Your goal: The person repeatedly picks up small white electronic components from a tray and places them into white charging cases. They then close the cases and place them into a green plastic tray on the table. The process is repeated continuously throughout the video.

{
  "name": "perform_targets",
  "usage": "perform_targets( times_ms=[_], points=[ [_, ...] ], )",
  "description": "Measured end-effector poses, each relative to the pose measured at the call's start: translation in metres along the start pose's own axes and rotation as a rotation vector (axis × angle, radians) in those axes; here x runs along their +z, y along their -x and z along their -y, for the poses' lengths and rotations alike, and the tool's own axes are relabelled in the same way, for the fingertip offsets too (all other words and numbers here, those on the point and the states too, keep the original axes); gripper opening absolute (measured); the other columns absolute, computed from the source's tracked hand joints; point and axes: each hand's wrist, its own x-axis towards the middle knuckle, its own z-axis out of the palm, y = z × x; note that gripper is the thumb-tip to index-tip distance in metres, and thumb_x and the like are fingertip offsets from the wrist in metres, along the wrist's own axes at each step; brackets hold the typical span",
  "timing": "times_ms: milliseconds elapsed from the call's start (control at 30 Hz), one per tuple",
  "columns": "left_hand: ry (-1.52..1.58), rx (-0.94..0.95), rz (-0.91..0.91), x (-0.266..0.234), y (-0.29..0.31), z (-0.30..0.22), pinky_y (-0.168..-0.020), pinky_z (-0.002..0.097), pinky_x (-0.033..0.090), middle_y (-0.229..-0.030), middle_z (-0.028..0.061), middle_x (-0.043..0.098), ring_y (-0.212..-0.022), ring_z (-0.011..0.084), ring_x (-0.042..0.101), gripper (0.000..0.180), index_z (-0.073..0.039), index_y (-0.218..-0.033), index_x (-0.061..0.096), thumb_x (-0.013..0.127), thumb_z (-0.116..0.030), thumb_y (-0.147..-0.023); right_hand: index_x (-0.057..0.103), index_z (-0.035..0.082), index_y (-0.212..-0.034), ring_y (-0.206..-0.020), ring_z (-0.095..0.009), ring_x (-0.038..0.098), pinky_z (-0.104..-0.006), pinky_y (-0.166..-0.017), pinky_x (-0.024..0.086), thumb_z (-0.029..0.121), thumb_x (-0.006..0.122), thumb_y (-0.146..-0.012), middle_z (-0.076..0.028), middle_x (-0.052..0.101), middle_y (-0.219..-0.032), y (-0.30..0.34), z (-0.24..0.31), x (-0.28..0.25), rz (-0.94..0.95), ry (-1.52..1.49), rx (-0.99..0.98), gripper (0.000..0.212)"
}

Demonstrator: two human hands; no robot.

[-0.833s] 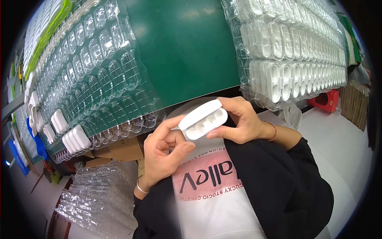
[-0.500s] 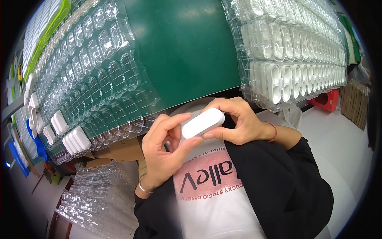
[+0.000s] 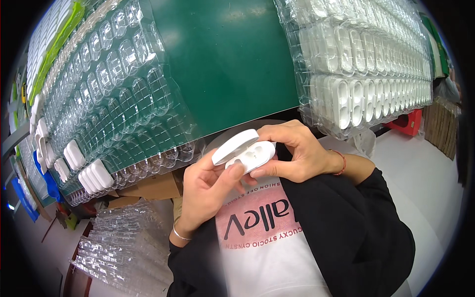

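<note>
A white earbud charging case (image 3: 256, 156) is held between my two hands in front of my shirt, its rounded lid (image 3: 236, 146) swung up. Two small hollows show inside the lower half. My left hand (image 3: 209, 183) grips the case's left end, thumb at the inner edge of the base. At the other end, my right hand (image 3: 295, 153) pinches the base between thumb and forefinger. The tips of some left fingers are hidden behind the case.
A clear plastic blister tray (image 3: 123, 94) lies on the green table (image 3: 227, 64) at left, with several white cases (image 3: 95, 176) at its near corner. Stacked trays (image 3: 368, 99) of white case parts stand at right, beside a red holder (image 3: 406, 123). Clear trays (image 3: 123, 242) are stacked low at left.
The case was closed half a second ago; its lid is now raised and the inside shows. My left hand has shifted slightly right and down along it.
</note>
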Motion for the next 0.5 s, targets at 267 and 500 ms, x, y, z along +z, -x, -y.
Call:
perform_targets(
  times_ms=[267, 500],
  points=[
    [-0.28, 0.061, -0.08, -0.001, -0.001, 0.019, -0.082, 0.0285, 0.053, -0.102, 0.0105, 0.069, -0.095, 0.0154, 0.067, 0.032, 0.005, -0.119, 0.06, 0.069, -0.004, -0.09, 0.055, -0.004, -0.122, -0.091, -0.033, 0.066, -0.0371, -0.078, 0.052, 0.007, 0.06, -0.091, -0.02, 0.065, -0.104, -0.002, 0.007, -0.005, 0.173, 0.205, 0.097, 0.034],
    [-0.267, 0.109, -0.147, 0.013, -0.015, 0.027, -0.07, 0.0261, 0.056, -0.098, 0.01, 0.069, -0.083, 0.0149, 0.069, 0.028, 0.007, -0.115, 0.062, 0.068, 0.002, -0.087, 0.057, -0.004, -0.113, -0.076, -0.032, 0.065, -0.0385, -0.065, 0.05, 0.007, 0.06, -0.09, -0.018, 0.064, -0.09, 0.001, 0.0, 0.002, 0.023, 0.341, 0.029, 0.026]
  ],
)
